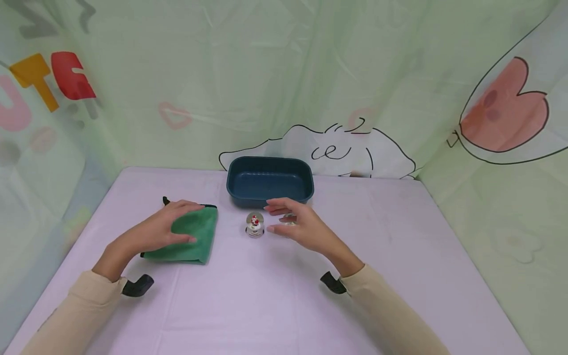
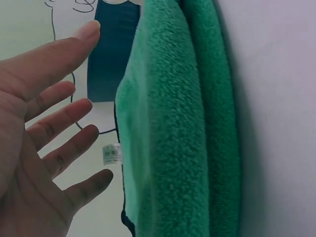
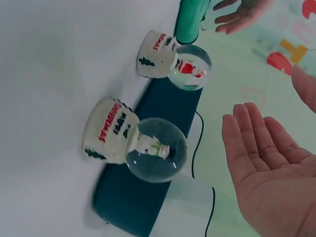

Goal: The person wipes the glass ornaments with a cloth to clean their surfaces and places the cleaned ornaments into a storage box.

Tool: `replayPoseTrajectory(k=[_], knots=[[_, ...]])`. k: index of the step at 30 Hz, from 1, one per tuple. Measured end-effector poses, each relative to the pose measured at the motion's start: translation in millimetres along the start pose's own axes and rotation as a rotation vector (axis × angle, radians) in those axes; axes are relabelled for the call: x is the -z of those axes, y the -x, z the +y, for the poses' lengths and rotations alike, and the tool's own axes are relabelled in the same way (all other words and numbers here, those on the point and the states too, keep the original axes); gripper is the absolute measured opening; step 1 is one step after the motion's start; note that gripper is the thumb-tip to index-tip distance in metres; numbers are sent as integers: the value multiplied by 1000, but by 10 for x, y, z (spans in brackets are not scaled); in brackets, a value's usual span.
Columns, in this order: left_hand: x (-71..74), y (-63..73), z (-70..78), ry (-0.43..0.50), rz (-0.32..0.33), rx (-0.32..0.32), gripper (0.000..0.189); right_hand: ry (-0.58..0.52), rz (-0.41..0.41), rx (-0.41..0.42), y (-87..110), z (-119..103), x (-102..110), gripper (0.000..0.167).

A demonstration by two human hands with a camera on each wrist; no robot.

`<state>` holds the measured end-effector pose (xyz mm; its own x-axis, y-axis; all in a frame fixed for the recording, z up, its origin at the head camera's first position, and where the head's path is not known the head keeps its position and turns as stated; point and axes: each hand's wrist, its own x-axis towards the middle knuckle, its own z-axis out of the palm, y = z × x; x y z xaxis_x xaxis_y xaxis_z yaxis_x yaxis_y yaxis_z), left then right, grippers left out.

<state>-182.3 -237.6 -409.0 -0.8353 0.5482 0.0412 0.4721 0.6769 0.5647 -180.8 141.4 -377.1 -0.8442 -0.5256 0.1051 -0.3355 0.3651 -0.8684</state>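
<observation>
Grip's spread on left hand (image 1: 155, 229) and right hand (image 1: 308, 229), so tbh one sloppy right-side swipe could topple that white-based, round-glass, white-figured snow globe (image 3: 133, 140).

A green towel (image 1: 195, 227) with a dark edge is laid folded on the surface (image 1: 248, 305) — to its right, a Santa snow globe (image 1: 255, 226) and a white-figure snow globe (image 3: 148, 150) are stood upright, near each other, their white bases lettered.

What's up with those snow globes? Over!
Left grip empty above green cloth. Right grip empty near Santa snow globe and white-figure snow globe. Both upright. Blue basin behind; nothing seen blocking.
</observation>
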Motion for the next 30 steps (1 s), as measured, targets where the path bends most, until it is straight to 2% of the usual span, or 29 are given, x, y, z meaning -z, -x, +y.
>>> replayPoseTrajectory(k=[6,12,19,27,30], knots=[[-73,-10,-108,-11,-28,32,78,-34,-12,-8,-80,45,-119,55],[-118,-40,-143,-8,-48,38,79,-44,32,-87,-159,101,-226,57],[-162,-71,-161,-91,-43,34,81,-87,40,-128,-226,191,-340,57],[-202,-88,-214,-124,-60,42,82,-141,35,-135,-273,259,-455,55],[-224,-96,-232,-130,-56,37,81,-166,27,-161,-293,293,-486,58]])
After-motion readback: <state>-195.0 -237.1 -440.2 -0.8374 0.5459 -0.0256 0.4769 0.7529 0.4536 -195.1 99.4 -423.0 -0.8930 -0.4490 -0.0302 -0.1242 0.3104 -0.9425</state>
